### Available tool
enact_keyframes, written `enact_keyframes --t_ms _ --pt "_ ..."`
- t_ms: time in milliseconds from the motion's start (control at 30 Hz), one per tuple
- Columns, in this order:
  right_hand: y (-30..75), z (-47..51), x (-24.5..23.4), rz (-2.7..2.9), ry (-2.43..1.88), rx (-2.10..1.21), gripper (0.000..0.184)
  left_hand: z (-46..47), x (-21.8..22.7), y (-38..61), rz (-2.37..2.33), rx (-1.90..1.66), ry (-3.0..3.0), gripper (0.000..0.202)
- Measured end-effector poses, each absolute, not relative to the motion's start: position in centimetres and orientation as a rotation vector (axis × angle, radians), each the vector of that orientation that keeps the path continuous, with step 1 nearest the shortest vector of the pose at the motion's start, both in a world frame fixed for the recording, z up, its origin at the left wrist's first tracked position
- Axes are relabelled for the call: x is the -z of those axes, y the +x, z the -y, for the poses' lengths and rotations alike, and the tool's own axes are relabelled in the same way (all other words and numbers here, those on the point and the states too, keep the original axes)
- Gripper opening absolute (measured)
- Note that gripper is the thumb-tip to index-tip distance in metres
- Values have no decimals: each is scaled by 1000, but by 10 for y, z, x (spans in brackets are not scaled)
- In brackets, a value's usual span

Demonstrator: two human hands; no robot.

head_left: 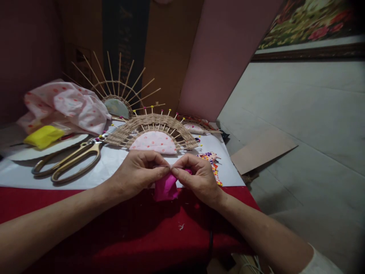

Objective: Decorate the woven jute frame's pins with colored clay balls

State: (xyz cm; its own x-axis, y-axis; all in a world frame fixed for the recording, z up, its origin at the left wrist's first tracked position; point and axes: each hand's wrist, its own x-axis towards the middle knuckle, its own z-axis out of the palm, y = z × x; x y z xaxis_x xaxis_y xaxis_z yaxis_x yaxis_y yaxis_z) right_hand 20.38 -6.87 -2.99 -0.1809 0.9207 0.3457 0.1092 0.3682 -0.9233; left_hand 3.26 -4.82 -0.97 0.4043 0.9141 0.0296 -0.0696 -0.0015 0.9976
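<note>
Both my hands meet at the front of the table, fingertips pinched together on a bright pink soft piece. Whether it is cloth or a wrapped packet I cannot tell. My left hand grips its upper left edge between thumb and curled fingers. From the other side my right hand pinches the upper right edge, close to the left thumb. Just beyond them lies a half-round woven fan, its spokes tipped with small yellow and pink knobs. Dotted pink cloth covers its centre.
Large scissors and a yellow packet lie left, before crumpled dotted cloth. An unfinished stick fan stands behind. A patterned cutout is beside my right hand. White paper covers part of the red tabletop.
</note>
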Motion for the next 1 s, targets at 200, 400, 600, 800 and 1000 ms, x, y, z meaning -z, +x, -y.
enact_keyframes --t_ms 200,400,600,800,1000 --pt "208 64 32 1462 -933 -1007 14 42 11 30 -835 -992 1328 11" --pt "209 62 34 1440 -914 -1080 14 39 15 29 -808 -1026 1385 8" --pt "209 62 34 1493 -939 -1014 18 41 15 28 -811 -1005 1382 9" --pt "209 63 33 1504 -944 -1009 18 43 13 28 -816 -996 1378 10" --pt "209 62 33 1499 -955 -1002 19 41 14 28 -774 -982 1453 11"
